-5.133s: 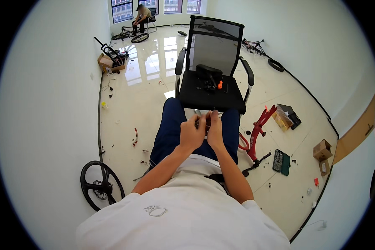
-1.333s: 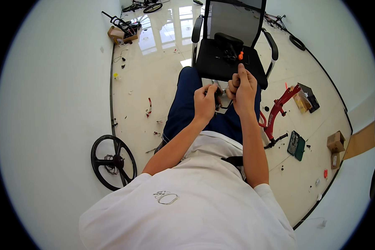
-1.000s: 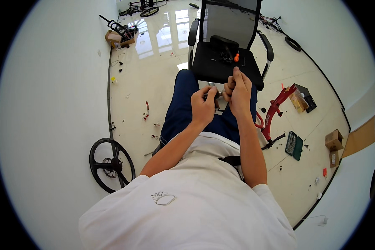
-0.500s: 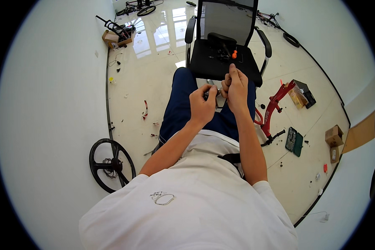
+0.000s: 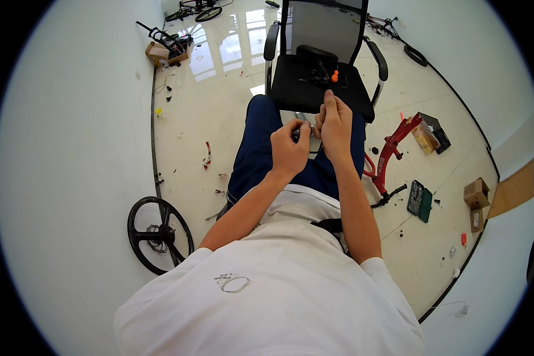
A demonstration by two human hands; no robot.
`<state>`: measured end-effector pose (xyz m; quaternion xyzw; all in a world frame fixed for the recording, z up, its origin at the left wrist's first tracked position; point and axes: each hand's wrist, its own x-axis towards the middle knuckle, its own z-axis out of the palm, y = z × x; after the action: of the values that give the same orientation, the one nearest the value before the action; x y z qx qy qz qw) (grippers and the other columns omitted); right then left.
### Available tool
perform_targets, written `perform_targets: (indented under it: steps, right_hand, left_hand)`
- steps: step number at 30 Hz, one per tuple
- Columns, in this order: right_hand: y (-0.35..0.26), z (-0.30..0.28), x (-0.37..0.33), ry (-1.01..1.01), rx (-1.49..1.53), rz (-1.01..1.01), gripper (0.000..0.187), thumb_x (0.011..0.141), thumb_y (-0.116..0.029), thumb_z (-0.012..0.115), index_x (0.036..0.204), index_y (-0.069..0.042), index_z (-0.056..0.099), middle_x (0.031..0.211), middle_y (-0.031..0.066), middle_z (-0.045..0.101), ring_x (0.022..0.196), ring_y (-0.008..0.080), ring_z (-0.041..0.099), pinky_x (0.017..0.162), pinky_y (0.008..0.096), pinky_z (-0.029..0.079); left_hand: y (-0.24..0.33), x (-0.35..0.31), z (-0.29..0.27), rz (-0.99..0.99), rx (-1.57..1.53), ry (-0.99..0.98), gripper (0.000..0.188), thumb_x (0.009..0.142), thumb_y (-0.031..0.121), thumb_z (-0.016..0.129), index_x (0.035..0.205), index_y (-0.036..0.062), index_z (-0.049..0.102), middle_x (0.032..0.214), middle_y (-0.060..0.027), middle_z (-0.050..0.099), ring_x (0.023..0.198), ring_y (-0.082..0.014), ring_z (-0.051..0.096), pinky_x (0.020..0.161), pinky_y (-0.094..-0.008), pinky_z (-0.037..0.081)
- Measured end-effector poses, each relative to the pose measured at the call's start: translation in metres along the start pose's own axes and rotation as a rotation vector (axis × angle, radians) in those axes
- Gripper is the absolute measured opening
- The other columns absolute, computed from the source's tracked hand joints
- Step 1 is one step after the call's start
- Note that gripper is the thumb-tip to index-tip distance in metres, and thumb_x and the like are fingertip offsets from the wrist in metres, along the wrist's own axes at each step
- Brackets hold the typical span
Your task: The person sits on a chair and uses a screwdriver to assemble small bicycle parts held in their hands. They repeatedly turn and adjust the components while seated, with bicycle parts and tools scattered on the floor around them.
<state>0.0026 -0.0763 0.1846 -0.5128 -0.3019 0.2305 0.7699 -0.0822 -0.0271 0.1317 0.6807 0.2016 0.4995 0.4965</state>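
Observation:
Above my lap, my left hand is closed, thumb and fingers pinched round a small dark part that is mostly hidden. Close beside it, my right hand is curled shut with the thumb pointing up and away; whatever its fingers grip is covered. A narrow gap separates the two hands. Just beyond them stands a black office chair. On its seat lie a black bicycle saddle, several small dark parts and an orange-handled screwdriver.
On the right floor lie a red bicycle frame, an open green tool case and cardboard boxes. A black spoked wheel leans at the left wall. Farther off are a box of bicycle parts and a tyre.
Both hands keep nearly the same place and grip. My right thumb has shifted very slightly to the left.

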Motion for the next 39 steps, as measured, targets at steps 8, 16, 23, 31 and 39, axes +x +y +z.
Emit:
perform_targets:
  steps: [8, 16, 23, 31, 39]
  right_hand:
    - [0.008, 0.007, -0.005, 0.075, 0.092, 0.042, 0.04, 0.1, -0.031, 0.046, 0.067, -0.011, 0.036, 0.055, -0.0047, 0.027, 0.043, 0.0043, 0.024, 0.036, 0.0225, 0.019]
    - [0.023, -0.02, 0.012, 0.065, 0.388, 0.299, 0.039, 0.1, -0.029, 0.046, 0.067, -0.013, 0.033, 0.054, -0.0043, 0.024, 0.042, 0.0066, 0.02, 0.037, 0.0244, 0.017]
    - [0.035, -0.024, 0.01, 0.126, 0.459, 0.349, 0.036, 0.099, -0.025, 0.049, 0.068, -0.012, 0.035, 0.052, -0.0046, 0.025, 0.041, 0.0065, 0.02, 0.036, 0.0247, 0.017]
    - [0.022, -0.002, -0.007, 0.308, 0.127, -0.051, 0.033, 0.093, -0.017, 0.057, 0.066, -0.006, 0.041, 0.052, -0.0035, 0.033, 0.042, 0.0043, 0.028, 0.038, 0.0253, 0.022]
    - [0.018, 0.001, -0.016, 0.468, -0.214, -0.347, 0.038, 0.087, -0.016, 0.063, 0.061, -0.004, 0.038, 0.054, -0.0036, 0.033, 0.052, 0.005, 0.029, 0.045, 0.0266, 0.025]
  left_hand:
    - [0.003, -0.001, -0.005, 0.104, 0.173, 0.038, 0.023, 0.089, 0.014, 0.057, 0.077, -0.0048, 0.06, 0.055, -0.0094, 0.054, 0.048, -0.0086, 0.048, 0.046, -0.0272, 0.037]
    - [0.008, -0.006, -0.005, 0.365, 0.311, -0.06, 0.016, 0.087, 0.014, 0.059, 0.08, 0.0006, 0.062, 0.057, -0.0118, 0.057, 0.047, -0.0215, 0.056, 0.047, -0.0291, 0.042]
    - [0.0, -0.008, -0.003, 0.279, 0.256, -0.119, 0.017, 0.088, 0.014, 0.056, 0.079, -0.0004, 0.061, 0.057, -0.0132, 0.057, 0.048, -0.0226, 0.057, 0.047, -0.0297, 0.042]
    - [-0.002, -0.007, -0.002, 0.245, 0.198, -0.097, 0.025, 0.092, 0.01, 0.046, 0.074, -0.0038, 0.057, 0.056, -0.014, 0.055, 0.046, -0.0206, 0.056, 0.046, -0.0303, 0.04]
    - [0.007, -0.005, 0.0, 0.36, 0.205, -0.114, 0.028, 0.092, 0.01, 0.046, 0.071, -0.0045, 0.057, 0.056, -0.0166, 0.055, 0.045, -0.024, 0.056, 0.044, -0.0317, 0.039]
